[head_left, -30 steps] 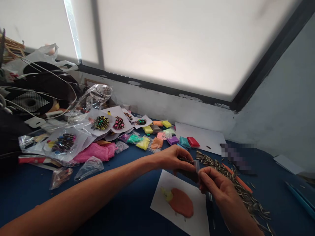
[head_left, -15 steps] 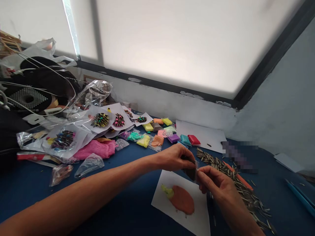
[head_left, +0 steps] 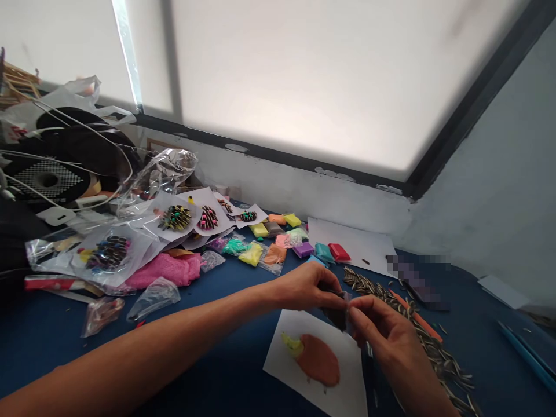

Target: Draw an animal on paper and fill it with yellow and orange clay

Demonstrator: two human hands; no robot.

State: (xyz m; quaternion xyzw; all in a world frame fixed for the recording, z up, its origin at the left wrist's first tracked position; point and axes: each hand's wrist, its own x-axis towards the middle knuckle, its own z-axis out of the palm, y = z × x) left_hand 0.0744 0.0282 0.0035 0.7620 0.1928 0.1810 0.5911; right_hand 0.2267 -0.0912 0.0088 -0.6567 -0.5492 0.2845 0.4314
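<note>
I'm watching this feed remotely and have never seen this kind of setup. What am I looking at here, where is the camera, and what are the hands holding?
There is no machine: a person works with two bare hands, filmed by a camera on their head that looks forward and down. The left hand and right hand meet over a small clear bag with something dark inside, each pinching it. Below them lies a white sheet bearing an orange clay shape with a yellow-green bit at one end. On the blue table lie a heap of striped seeds, coloured clay packets and bagged finished pieces.
</note>
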